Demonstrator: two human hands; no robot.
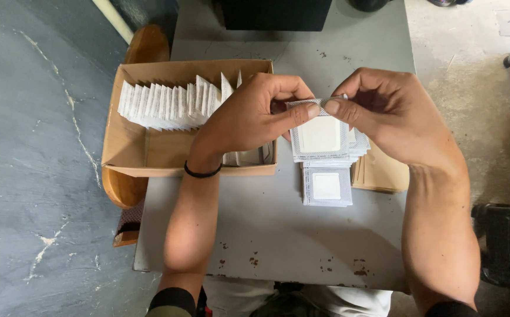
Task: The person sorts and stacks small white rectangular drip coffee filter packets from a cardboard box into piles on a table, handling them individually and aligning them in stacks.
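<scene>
My left hand [249, 114] and my right hand [384, 108] pinch the top edge of one flat white sachet [319, 136] between thumbs and forefingers, holding it upright above the grey table [266, 223]. Under it lies a loose stack of similar white sachets [326, 186], one lying flat at the front. A black band circles my left wrist. Left of the hands stands an open cardboard box [131, 147] with a row of several white sachets [167, 103] standing on edge inside.
A pile of brown paper pieces [384, 173] lies under my right wrist. A dark box [275, 14] sits at the table's far edge. A wooden piece [146, 44] shows behind the cardboard box. Concrete floor lies on both sides.
</scene>
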